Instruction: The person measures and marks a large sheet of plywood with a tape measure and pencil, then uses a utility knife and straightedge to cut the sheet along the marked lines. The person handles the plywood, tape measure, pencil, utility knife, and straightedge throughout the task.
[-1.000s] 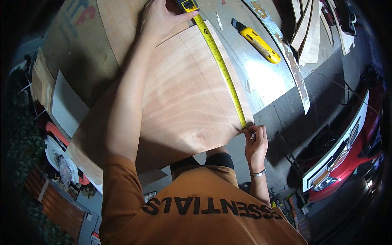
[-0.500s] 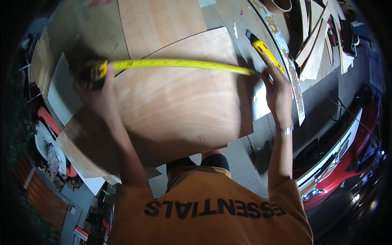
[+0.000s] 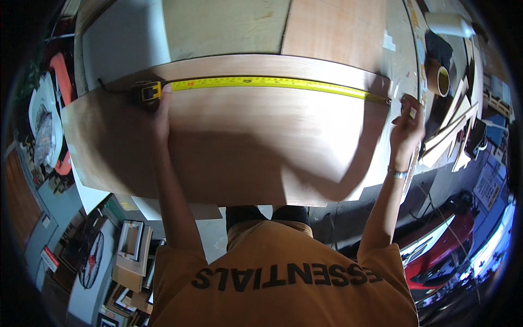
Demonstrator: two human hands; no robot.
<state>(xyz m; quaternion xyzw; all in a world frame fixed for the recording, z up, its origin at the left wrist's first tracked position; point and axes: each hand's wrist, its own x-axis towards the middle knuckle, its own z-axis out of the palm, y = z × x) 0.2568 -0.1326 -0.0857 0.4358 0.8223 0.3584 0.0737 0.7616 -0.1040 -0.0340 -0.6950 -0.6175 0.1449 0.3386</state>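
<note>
A yellow tape measure blade [image 3: 261,83] is stretched across a thin plywood sheet [image 3: 245,120] with a curved far edge. My left hand [image 3: 157,117] grips the black-and-yellow tape measure case [image 3: 147,92] near the sheet's left side, its thumb by the blade's mouth. The blade's hooked end lies near the sheet's right edge. My right hand [image 3: 407,128] is just right of that end, apart from it, with its fingers bent; whether anything is in them is hidden. A small pale scrap [image 3: 396,90] lies beside its fingertips.
Another plywood panel [image 3: 335,32] and a white sheet [image 3: 125,38] lie at the far side of the table. To the right are a tape roll [image 3: 438,79], a white bottle [image 3: 449,24] and wood offcuts [image 3: 449,128]. Picture frames [image 3: 131,240] stand at lower left.
My right hand has let go of the tape's end. The blade now lies along the sheet's far part instead of being held above it. The view has shifted; the yellow utility knife no longer shows.
</note>
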